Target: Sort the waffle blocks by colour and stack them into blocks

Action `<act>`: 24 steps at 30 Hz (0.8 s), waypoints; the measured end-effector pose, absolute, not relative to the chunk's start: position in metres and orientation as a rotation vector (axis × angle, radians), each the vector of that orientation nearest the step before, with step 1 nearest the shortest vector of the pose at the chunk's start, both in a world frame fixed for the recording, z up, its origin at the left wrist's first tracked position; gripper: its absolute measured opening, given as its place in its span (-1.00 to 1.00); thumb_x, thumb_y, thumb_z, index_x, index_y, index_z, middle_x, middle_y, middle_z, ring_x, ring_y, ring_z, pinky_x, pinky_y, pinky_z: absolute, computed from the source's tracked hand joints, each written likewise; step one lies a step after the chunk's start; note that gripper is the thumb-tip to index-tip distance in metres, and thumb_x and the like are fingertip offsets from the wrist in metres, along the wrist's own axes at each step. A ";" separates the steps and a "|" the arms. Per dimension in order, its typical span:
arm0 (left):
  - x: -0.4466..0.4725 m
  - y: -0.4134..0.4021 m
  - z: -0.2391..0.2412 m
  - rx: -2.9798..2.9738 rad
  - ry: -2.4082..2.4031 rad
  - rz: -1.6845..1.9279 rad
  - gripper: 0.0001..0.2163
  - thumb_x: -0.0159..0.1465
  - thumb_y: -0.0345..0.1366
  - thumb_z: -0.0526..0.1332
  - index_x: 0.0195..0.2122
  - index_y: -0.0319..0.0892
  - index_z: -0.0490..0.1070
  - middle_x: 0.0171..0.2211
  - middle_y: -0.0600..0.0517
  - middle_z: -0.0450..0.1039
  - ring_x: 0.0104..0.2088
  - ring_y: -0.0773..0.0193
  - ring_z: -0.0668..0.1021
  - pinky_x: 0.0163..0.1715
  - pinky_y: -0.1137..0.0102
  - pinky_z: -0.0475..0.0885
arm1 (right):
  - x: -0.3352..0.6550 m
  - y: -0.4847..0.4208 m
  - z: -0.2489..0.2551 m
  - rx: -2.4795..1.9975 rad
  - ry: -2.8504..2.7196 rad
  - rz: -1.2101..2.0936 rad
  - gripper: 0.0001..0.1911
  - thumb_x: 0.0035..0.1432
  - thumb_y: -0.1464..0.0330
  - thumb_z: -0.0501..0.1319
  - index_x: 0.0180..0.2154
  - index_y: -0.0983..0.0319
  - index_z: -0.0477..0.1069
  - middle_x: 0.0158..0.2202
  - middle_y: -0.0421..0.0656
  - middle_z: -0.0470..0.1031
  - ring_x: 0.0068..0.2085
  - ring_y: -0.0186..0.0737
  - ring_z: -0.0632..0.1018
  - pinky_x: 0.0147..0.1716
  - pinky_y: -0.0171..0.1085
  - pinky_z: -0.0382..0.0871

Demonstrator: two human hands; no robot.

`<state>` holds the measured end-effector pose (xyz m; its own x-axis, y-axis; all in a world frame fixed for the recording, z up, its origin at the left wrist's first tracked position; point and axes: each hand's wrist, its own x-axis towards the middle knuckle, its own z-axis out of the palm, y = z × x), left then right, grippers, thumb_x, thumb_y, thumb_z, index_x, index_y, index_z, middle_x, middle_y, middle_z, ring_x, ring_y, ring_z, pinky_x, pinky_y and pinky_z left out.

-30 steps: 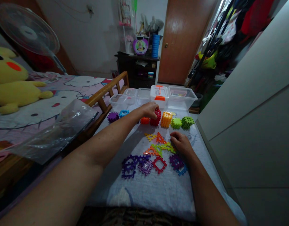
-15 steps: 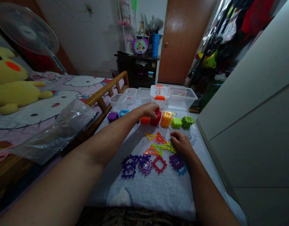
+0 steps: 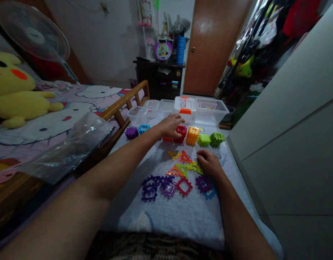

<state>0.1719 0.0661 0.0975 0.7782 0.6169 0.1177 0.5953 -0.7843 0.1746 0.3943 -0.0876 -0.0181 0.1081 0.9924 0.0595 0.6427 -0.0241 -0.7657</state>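
Note:
My left hand (image 3: 170, 125) reaches across to a row of stacked interlocking plastic pieces. Its thumb and fingers are apart at the left side of the red stack (image 3: 181, 134), seemingly touching it, and it partly covers an orange-red stack (image 3: 167, 138). To the right stand a yellow-orange stack (image 3: 193, 136) and two green stacks (image 3: 204, 140). My right hand (image 3: 209, 162) rests on the cloth with fingers curled together, nothing visible in them. Beside it lie loose lime-green pieces (image 3: 194, 167) and a dark purple piece (image 3: 203, 183) over a blue one (image 3: 210, 194).
Clear plastic boxes (image 3: 212, 110) line the far end, one with orange latches (image 3: 185, 111). A purple stack (image 3: 132, 133) and a blue one (image 3: 144, 129) stand left. Loose purple pieces (image 3: 149, 194) and a red square (image 3: 184, 186) lie nearer. A wooden bed rail (image 3: 125, 99) borders the left.
My left hand's fingers have spread from a pinch at the top of the red stack, and the hand has shifted slightly left. My right hand stays in place. The view has moved slightly.

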 end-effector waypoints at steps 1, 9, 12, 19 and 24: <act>0.164 0.056 0.098 2.850 0.953 0.300 -0.40 0.10 -0.18 0.34 0.18 -0.19 0.30 0.22 -0.15 0.25 0.23 -0.06 0.27 0.29 0.13 0.13 | 0.394 -0.088 -0.018 -1.737 -1.608 0.676 -0.73 0.10 0.28 0.12 -0.24 0.23 0.52 -0.36 -0.12 0.58 -0.35 -0.16 0.54 -0.29 -0.21 0.40; 0.080 -0.069 0.043 2.795 0.813 0.211 -0.38 0.21 0.01 0.30 0.23 -0.11 0.23 0.28 -0.21 0.18 0.28 -0.14 0.23 0.26 -0.01 0.19 | 0.390 -0.089 -0.015 -1.738 -1.673 0.608 -0.76 0.10 0.32 0.12 -0.27 0.24 0.52 -0.33 -0.10 0.59 -0.32 -0.16 0.55 -0.27 -0.23 0.37; 0.060 -0.109 0.014 2.760 0.856 0.170 -0.24 0.15 0.10 0.33 0.30 -0.09 0.16 0.33 -0.24 0.12 0.31 -0.23 0.18 0.25 -0.09 0.20 | 0.391 -0.088 -0.016 -1.736 -1.696 0.602 -0.76 0.09 0.32 0.12 -0.27 0.25 0.52 -0.30 -0.08 0.60 -0.30 -0.15 0.55 -0.24 -0.21 0.37; 0.053 -0.119 -0.009 2.712 0.953 0.339 -0.49 0.30 -0.15 0.24 0.26 -0.09 0.22 0.27 -0.16 0.26 0.27 -0.05 0.28 0.25 0.04 0.24 | 0.394 -0.088 -0.019 -1.751 -1.670 0.630 -0.73 0.08 0.29 0.12 -0.24 0.25 0.51 -0.33 -0.09 0.58 -0.34 -0.16 0.54 -0.30 -0.22 0.38; 0.052 -0.094 -0.018 2.659 1.002 0.436 -0.62 0.38 -0.25 0.13 0.21 -0.12 0.30 0.18 -0.15 0.38 0.19 0.04 0.39 0.24 -0.01 0.22 | 0.396 -0.086 -0.020 -1.737 -1.639 0.663 -0.73 0.06 0.27 0.12 -0.26 0.24 0.50 -0.37 -0.12 0.56 -0.39 -0.18 0.52 -0.34 -0.23 0.35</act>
<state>0.0525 -0.0944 -0.0179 0.7162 0.6732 0.1840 0.5932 -0.7261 0.3476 0.3957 -0.0859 -0.0201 0.0901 0.9933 0.0720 0.6640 -0.0061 -0.7477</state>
